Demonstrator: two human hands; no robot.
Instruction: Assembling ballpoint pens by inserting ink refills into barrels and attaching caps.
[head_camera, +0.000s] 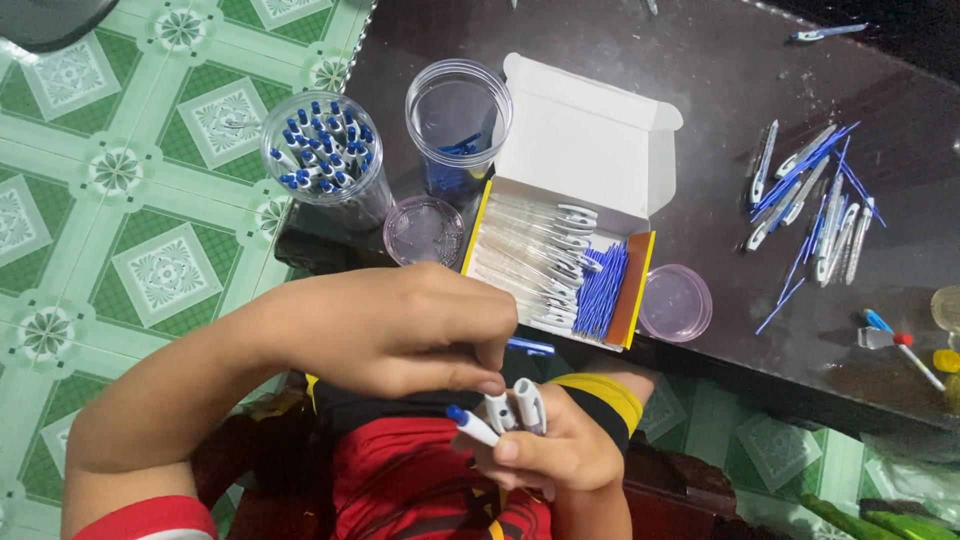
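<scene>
**Hands assembling pens above lap**

Right hand (545, 445), palm up, curls shut around white pens (510, 412) with blue tips. Left hand (420, 325) arches over, fingertips pinching one pen. Beyond, on the desk (720, 90), sits an open box (560, 265) of pen parts.

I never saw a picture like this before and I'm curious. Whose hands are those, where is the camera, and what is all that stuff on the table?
The camera sits on a person's head and looks down, so you see that person's own two hands. The left hand reaches over and touches the white pens that the right hand grips; one has a blue tip. On the dark table lies an open white box with clear pen tubes and blue ink sticks inside. Beside it stand a clear jar full of pens, a nearly empty jar and two round lids. More loose pen parts lie to the right.
</scene>
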